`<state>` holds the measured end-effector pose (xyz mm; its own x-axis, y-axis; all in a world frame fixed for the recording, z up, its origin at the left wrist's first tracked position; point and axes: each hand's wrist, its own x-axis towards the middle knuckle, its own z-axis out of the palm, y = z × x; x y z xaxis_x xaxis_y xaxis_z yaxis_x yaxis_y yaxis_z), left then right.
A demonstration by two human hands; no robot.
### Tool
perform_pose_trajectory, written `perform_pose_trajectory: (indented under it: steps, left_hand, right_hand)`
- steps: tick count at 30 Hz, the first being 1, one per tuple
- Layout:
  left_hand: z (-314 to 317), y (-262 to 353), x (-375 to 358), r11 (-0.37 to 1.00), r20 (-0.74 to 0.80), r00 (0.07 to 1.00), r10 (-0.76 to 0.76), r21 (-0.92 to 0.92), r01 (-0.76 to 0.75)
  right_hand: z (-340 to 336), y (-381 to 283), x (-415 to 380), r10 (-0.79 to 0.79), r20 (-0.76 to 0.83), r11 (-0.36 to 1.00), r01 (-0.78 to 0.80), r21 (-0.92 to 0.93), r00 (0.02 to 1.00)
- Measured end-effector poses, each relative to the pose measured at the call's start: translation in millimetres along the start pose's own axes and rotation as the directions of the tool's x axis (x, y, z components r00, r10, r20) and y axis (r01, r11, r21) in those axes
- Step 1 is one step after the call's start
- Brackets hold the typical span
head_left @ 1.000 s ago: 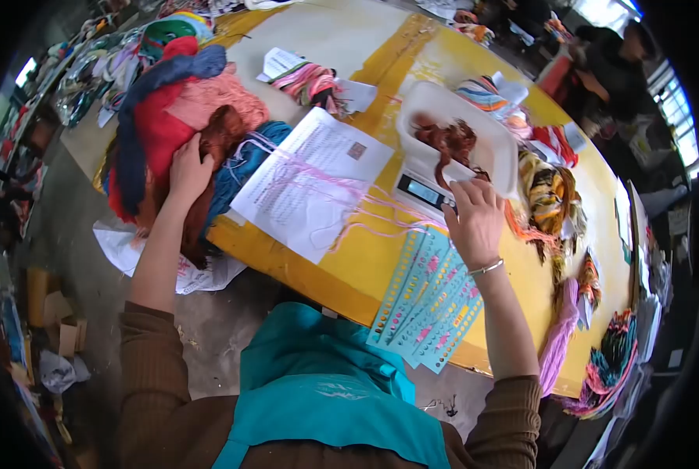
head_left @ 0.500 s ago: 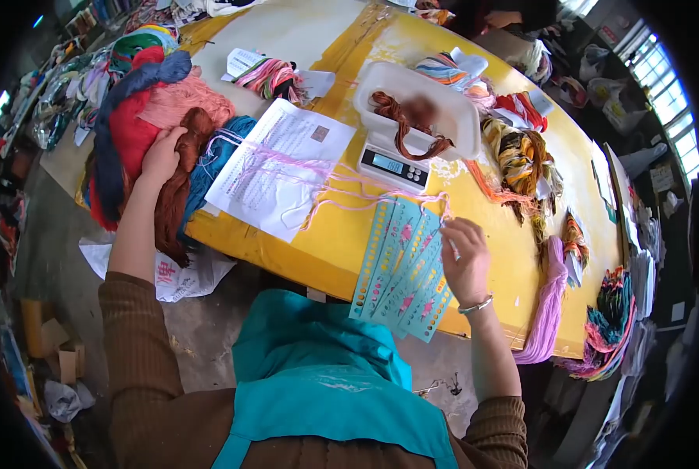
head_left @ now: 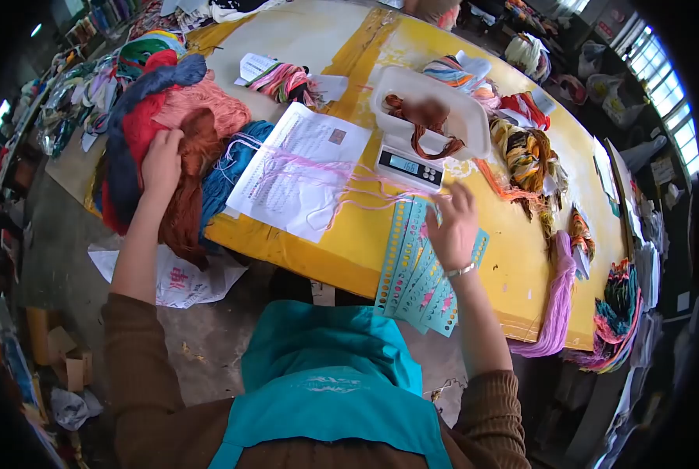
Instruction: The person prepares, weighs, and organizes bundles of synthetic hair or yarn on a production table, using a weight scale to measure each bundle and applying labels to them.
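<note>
1. While I lean over it, the yellow table [head_left: 514,258] spreads across my whole view, with loose bundles of coloured thread scattered along its far and right edges.
2. At the table's left end sits the yarn heap [head_left: 162,109], a pile of red, blue, pink and teal skeins, with the rust-brown skein [head_left: 189,187] hanging over the edge.
3. Beside the heap lies the printed sheet [head_left: 302,168], with pink threads [head_left: 342,191] trailing across it toward the cards.
4. Just beyond the sheet stands the digital scale [head_left: 408,166], carrying the white tray [head_left: 467,117]; a brown thread bundle [head_left: 424,125] lies in the tray, one strand drooping over its front rim.
5. Near the front edge lie the teal thread cards [head_left: 416,277], fanned out and partly overhanging the table.
6. My left hand [head_left: 162,160] rests, fingers curled, on the rust-brown skein; I cannot tell whether it grips.
7. My right hand [head_left: 453,227] lies on the teal thread cards with fingers spread, holding nothing that I can see.
</note>
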<state>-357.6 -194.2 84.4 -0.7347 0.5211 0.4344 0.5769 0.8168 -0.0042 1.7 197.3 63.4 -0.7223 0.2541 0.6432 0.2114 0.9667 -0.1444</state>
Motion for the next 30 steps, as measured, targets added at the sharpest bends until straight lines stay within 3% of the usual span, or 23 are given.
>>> perform_pose_trajectory:
  steps: [2,4,5,7,8,10,11,12,14,15,16,17,18,19,20,21,22,24,26,30]
  left_hand:
    - [19,3,-3,0.999,0.06,0.998,0.031,0.038,-0.034]
    - [6,32,-2,0.999,-0.117,0.993,0.006,0.053,0.0]
    - [-3,51,0,1.0,-0.183,0.983,-0.02,-0.013,0.018]
    - [-7,88,0,0.965,-0.298,0.953,0.056,-0.227,-0.128]
    - [-6,105,-1,0.902,-0.268,0.958,0.103,-0.38,-0.203]
    - [-7,155,-10,0.702,-0.138,0.983,0.122,-0.688,-0.184]
    - [0,180,-16,0.461,0.046,0.99,0.131,-0.887,-0.02]
    - [20,201,-22,0.256,0.121,0.97,0.212,-0.965,0.064]
    - [28,247,-26,-0.013,0.203,0.911,0.359,-0.975,0.223]
    - [35,269,-24,-0.03,0.178,0.909,0.377,-0.978,0.204]
    - [38,291,-21,-0.047,0.152,0.906,0.395,-0.982,0.185]
    - [29,309,-15,-0.083,0.309,0.861,0.404,-0.925,0.371]
    - [19,327,-9,-0.115,0.453,0.787,0.419,-0.833,0.54]
    - [17,345,-5,-0.223,0.395,0.865,0.309,-0.854,0.47]
    - [17,351,1,-0.226,0.391,0.865,0.314,-0.854,0.468]
    - [17,356,9,-0.367,0.372,0.851,0.371,-0.783,0.502]
    - [17,361,15,-0.493,0.343,0.838,0.424,-0.689,0.531]
    - [16,370,17,-0.479,0.358,0.852,0.381,-0.712,0.513]
    - [20,376,17,-0.582,0.335,0.897,0.288,-0.683,0.442]
    - [20,386,14,-0.453,0.336,0.924,0.184,-0.805,0.383]
  right_hand:
    - [8,11,23,0.018,-0.046,0.994,-0.023,-0.11,0.999]
    - [10,14,47,0.007,-0.006,0.98,-0.008,-0.196,1.0]
    - [17,18,55,-0.007,0.008,0.978,0.008,-0.211,1.0]
    - [38,29,68,-0.048,0.042,0.967,0.057,-0.249,0.998]
    - [47,34,71,-0.055,0.045,0.967,0.065,-0.247,0.997]
    - [62,41,75,-0.051,0.173,0.918,0.114,-0.379,0.984]
    - [65,43,76,-0.072,0.152,0.918,0.125,-0.376,0.986]
    - [63,41,77,-0.072,0.155,0.919,0.126,-0.373,0.985]
    - [45,31,81,-0.107,-0.029,0.989,0.104,-0.104,0.994]
    - [35,24,85,-0.118,-0.079,0.992,0.115,-0.045,0.99]
    - [24,17,86,0.125,0.087,0.962,-0.142,0.232,0.988]
    - [17,14,87,0.304,0.302,0.799,-0.414,0.436,0.904]
    - [19,20,87,0.299,0.414,0.536,-0.51,0.673,0.86]
    - [13,19,90,0.292,0.507,0.306,-0.581,0.754,0.811]
    - [7,16,93,0.259,0.593,0.058,-0.625,0.778,0.762]
    - [4,18,93,0.2,0.608,-0.049,-0.612,0.79,0.768]
    - [3,21,92,0.203,0.62,-0.042,-0.626,0.779,0.758]
    - [4,25,89,0.217,0.619,-0.005,-0.633,0.774,0.755]
    - [1,26,88,0.233,0.622,-0.009,-0.638,0.77,0.747]
    - [4,26,85,0.278,0.588,0.006,-0.614,0.79,0.759]
